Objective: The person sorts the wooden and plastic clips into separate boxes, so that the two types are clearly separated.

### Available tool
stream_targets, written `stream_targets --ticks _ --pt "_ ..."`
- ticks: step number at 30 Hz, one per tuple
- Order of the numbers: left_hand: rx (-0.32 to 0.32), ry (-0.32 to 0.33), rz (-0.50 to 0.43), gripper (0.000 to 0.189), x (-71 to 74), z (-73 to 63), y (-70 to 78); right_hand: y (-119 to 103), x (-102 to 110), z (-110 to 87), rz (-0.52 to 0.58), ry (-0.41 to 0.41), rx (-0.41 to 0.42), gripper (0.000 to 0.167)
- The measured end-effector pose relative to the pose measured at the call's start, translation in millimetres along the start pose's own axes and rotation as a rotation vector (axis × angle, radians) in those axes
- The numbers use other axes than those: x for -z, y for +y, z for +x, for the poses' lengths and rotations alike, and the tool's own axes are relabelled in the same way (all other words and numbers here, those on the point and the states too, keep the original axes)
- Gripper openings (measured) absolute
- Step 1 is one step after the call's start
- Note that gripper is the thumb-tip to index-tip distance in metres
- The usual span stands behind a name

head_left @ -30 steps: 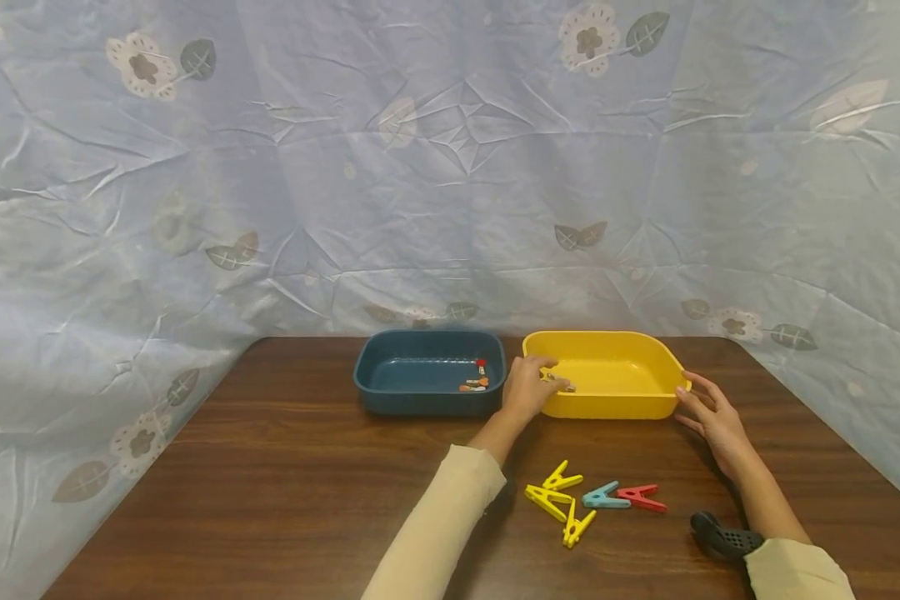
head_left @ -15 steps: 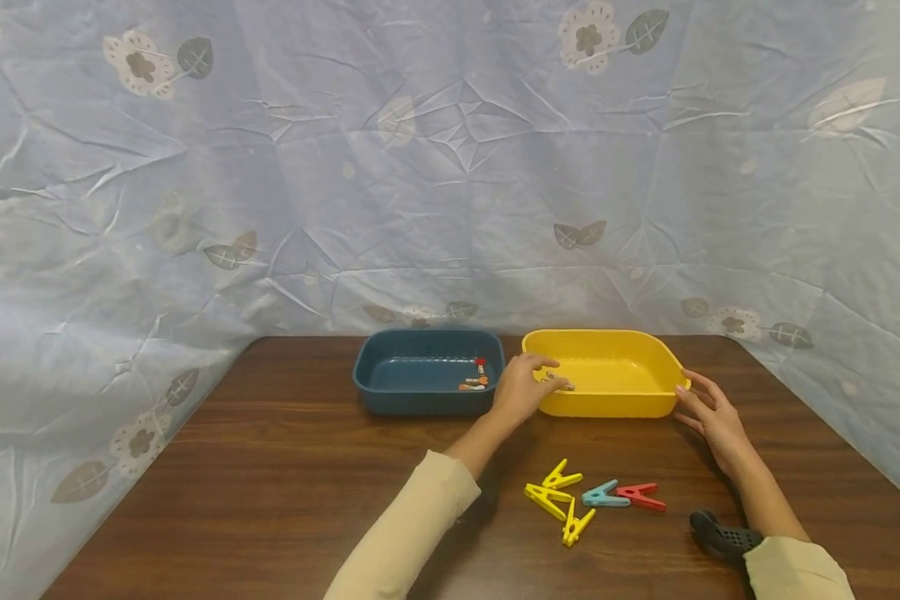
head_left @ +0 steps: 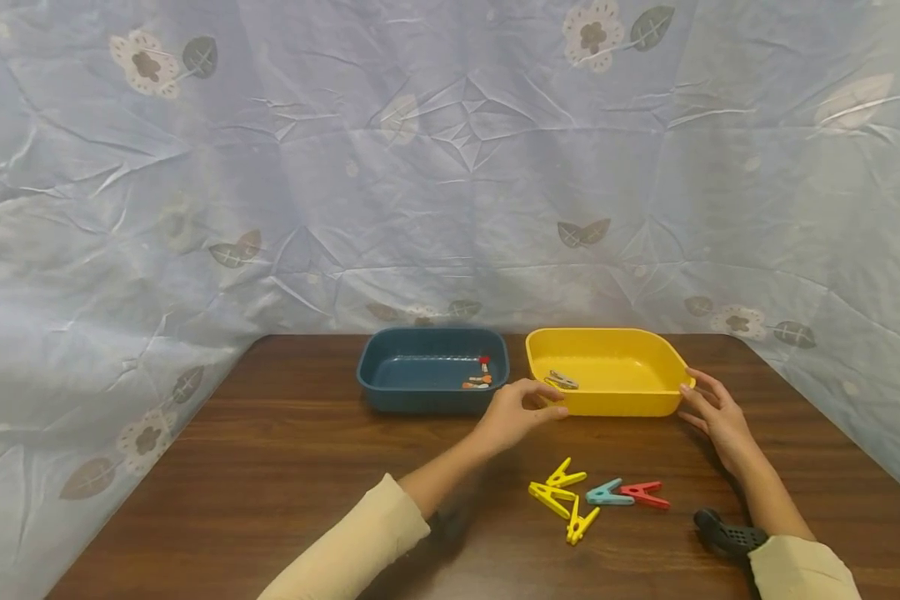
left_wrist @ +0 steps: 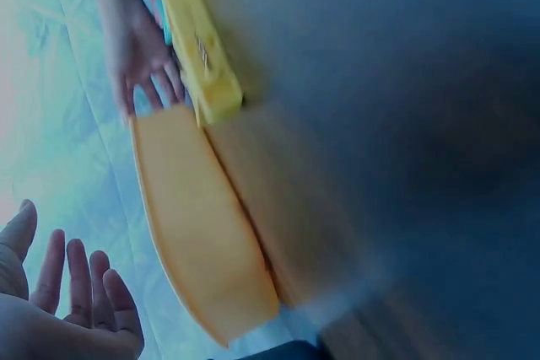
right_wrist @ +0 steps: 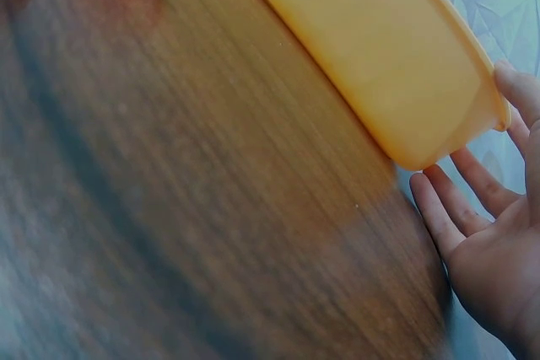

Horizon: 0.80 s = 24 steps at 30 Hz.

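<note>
My left hand (head_left: 516,414) is in front of the left corner of the yellow tray (head_left: 607,403), its fingers and thumb spread apart with nothing between them. Those parted fingers also show at the lower left of the left wrist view. My right hand (head_left: 722,423) rests against the tray's right end, its thumb (right_wrist: 516,90) at the rim and its other fingers extended along the end wall. A grey clothespin (head_left: 562,380) lies inside the yellow tray at the left. On the table nearer to me are several yellow clothespins (head_left: 552,498), a light blue clothespin (head_left: 609,493) and a red clothespin (head_left: 645,494).
To the left of the yellow tray stands a dark blue tray (head_left: 423,402) holding several small clips with red and orange ends (head_left: 480,379). A black strap piece (head_left: 727,535) sits at my right wrist. Behind the table (head_left: 270,467) hangs a floral curtain (head_left: 450,208).
My left hand has drawn back out of the yellow tray, toward me and left, uncovering the grey clothespin inside. The right hand has stayed at the tray's end.
</note>
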<state>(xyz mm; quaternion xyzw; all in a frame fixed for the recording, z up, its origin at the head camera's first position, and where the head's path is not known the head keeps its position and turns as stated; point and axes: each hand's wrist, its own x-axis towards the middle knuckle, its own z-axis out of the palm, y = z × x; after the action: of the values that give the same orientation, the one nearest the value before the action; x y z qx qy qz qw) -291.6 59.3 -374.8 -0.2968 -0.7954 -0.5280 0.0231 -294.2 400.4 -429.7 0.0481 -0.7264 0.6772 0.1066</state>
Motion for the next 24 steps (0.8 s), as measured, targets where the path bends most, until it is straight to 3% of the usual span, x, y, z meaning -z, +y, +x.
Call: stream_targets --ticks 6,13,18,24 --pt "0.028 -0.072 -0.067 0.024 -1.1 -26.6 3.3 -1 1 -0.6 0.003 0.001 -0.009 0.053" --pt "0.030 -0.087 -0.046 0.026 1.6 -44.5 1.4 -2 1 0.3 -0.013 -0.002 -0.009 0.054" --pt "0.019 -0.088 -0.008 0.026 4.7 -49.2 -12.4 -2 1 1.4 -0.015 0.007 -0.013 0.055" --pt "0.068 -0.108 0.049 0.027 9.3 -51.6 -33.2 -2 1 1.2 -0.017 0.004 -0.017 0.055"
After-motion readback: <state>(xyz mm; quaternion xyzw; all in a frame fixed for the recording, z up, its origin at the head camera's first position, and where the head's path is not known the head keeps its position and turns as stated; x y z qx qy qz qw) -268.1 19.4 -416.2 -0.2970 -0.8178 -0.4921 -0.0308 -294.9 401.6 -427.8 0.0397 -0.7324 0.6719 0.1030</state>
